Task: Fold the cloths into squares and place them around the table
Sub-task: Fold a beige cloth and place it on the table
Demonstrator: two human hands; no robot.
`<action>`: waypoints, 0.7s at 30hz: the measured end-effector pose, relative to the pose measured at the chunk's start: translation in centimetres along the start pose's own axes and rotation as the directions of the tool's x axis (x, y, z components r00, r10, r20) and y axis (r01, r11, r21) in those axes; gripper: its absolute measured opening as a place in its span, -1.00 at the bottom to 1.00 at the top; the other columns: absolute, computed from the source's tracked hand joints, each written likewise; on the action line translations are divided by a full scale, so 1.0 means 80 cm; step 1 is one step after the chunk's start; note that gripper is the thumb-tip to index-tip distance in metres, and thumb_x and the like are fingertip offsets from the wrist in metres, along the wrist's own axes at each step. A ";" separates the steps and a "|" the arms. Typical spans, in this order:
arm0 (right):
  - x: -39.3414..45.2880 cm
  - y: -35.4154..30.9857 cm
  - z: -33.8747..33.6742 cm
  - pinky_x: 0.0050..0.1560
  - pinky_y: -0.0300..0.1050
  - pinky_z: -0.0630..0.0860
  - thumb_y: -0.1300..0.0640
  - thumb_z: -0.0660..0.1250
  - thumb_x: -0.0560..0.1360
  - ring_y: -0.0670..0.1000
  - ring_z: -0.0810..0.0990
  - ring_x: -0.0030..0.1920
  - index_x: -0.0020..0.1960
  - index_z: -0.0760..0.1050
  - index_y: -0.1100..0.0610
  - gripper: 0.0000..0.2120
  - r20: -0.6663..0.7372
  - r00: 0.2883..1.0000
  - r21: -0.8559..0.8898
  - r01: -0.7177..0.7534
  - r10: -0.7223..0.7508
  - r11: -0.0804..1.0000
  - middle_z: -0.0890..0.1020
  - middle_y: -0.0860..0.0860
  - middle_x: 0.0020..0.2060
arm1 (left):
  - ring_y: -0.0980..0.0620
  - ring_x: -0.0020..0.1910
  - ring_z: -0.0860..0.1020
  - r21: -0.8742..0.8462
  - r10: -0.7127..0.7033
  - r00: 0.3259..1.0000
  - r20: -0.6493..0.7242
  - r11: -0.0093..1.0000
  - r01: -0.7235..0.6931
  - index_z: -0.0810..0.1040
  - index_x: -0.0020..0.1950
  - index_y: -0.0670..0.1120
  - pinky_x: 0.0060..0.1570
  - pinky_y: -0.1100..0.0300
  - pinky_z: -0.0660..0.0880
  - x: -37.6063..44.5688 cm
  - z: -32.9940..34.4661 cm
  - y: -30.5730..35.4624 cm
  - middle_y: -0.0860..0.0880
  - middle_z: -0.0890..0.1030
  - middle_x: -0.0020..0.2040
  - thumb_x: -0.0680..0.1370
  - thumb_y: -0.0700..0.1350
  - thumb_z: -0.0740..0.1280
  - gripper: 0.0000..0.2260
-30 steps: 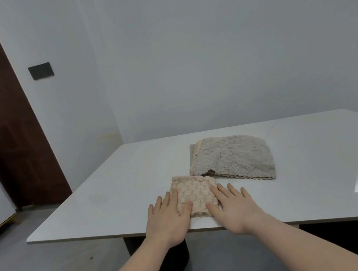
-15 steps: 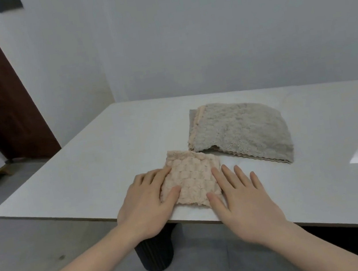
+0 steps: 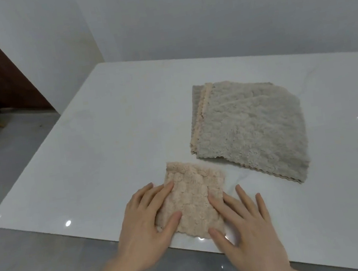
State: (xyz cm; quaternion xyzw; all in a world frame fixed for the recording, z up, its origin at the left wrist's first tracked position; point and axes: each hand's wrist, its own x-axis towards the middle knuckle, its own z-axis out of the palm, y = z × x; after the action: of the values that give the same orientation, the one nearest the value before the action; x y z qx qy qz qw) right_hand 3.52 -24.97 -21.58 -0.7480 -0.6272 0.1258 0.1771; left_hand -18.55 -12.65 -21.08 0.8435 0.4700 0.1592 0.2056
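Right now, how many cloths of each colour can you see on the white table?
Peach fluffy cloths: 2, one folded square under both hands, one edge showing in the stack.
Grey fluffy cloths: 2, the top one and another's edge at the stack's left.
Total: 4

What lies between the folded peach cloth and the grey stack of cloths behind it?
Nothing: in the head view only a narrow strip of bare white table separates the folded peach cloth from the grey stack.

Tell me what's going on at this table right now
A person is folding cloths. Both hands, left hand and right hand, lie flat with straight fingers on the sides of a small folded peach cloth near the front edge of the white table. Behind it lies a stack of larger cloths, gray on top, not yet folded small.
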 end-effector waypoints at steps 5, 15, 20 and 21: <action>0.010 -0.015 -0.053 0.60 -0.05 -0.16 -0.13 0.35 0.55 -0.17 0.05 0.59 0.40 0.40 -0.29 -0.57 0.212 0.965 0.321 -0.215 0.152 0.922 0.35 -0.39 0.41 | 0.22 0.25 0.51 -0.341 -0.282 0.955 0.096 0.892 0.298 0.60 0.27 0.17 0.22 0.39 0.41 0.007 -0.046 0.073 0.21 0.61 0.17 0.53 -0.20 0.43 -0.62; -0.021 -0.107 -0.242 0.09 -0.10 0.65 0.13 0.50 0.49 -0.10 0.71 -0.01 0.17 0.56 0.04 -0.72 0.461 0.802 0.734 -0.585 0.378 0.345 0.65 -0.05 0.12 | 0.27 0.20 0.52 -0.555 -0.422 0.900 0.108 0.725 0.407 0.53 0.24 0.24 0.21 0.33 0.47 -0.059 -0.218 0.215 0.25 0.55 0.24 0.54 -0.35 0.30 -0.51; -0.001 -0.139 -0.267 0.02 -0.09 0.65 0.17 0.58 0.41 -0.01 0.70 0.07 0.32 0.40 0.02 -0.43 0.532 0.776 0.778 -0.606 0.338 0.167 0.64 0.01 0.15 | 0.23 0.21 0.53 -0.591 -0.430 0.901 0.060 0.712 0.379 0.54 0.25 0.27 0.14 0.39 0.47 -0.058 -0.270 0.213 0.27 0.56 0.26 0.55 -0.34 0.32 -0.49; 0.007 -0.147 -0.269 0.04 -0.04 0.66 0.21 0.58 0.41 0.00 0.71 0.07 0.33 0.41 0.03 -0.43 0.556 0.773 0.775 -0.615 0.307 0.147 0.66 0.02 0.14 | 0.23 0.20 0.54 -0.598 -0.432 0.900 0.055 0.708 0.377 0.54 0.25 0.28 0.13 0.40 0.47 -0.055 -0.276 0.209 0.27 0.56 0.26 0.55 -0.33 0.32 -0.49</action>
State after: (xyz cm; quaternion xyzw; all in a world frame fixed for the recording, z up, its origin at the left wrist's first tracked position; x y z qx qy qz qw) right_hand 1.92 -24.95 2.87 -0.6327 -0.1874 0.6095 0.4394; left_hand -18.79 -19.97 6.02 0.6042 0.5779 0.2866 0.4678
